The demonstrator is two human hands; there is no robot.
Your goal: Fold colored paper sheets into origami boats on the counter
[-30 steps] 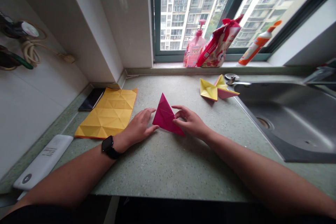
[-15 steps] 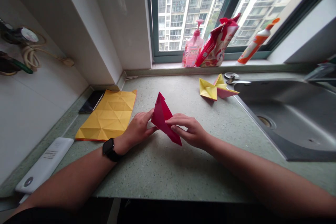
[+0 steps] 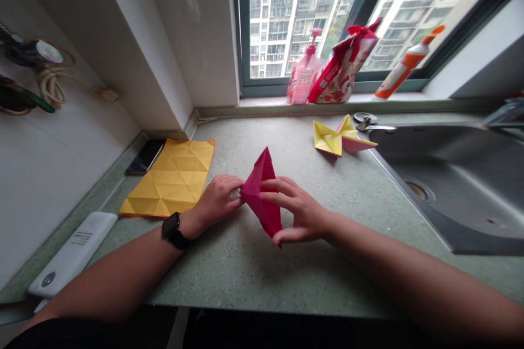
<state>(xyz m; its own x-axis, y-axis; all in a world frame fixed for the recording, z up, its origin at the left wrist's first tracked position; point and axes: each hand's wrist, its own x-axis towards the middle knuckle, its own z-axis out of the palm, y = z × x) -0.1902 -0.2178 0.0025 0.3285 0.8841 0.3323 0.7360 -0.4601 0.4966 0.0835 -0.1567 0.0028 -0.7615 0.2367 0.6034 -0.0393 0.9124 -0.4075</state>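
Note:
Between my hands is a folded piece of magenta origami paper (image 3: 254,188), its pointed ends up and down and its right side spread into a hollow. My left hand (image 3: 221,199) pinches its left corner between thumb and fingers. The fingers of my right hand (image 3: 301,210) reach into the hollow from the right, while the thumb presses near the lower tip. To the left lies a stack of creased yellow-orange paper (image 3: 167,177). Farther back on the right stands a folded yellow and pink paper shape (image 3: 329,139) with several points.
A dark phone (image 3: 144,157) lies partly under the yellow paper. A white device (image 3: 73,253) is at the left edge of the counter (image 3: 229,278). The steel sink (image 3: 454,174) is on the right. A pink pump bottle (image 3: 303,79), red bag (image 3: 344,65) and orange-white bottle (image 3: 405,68) stand on the sill.
The magenta paper has turned and its right side has spread apart. My right thumb has moved down toward the lower tip, with the fingers now inside the fold.

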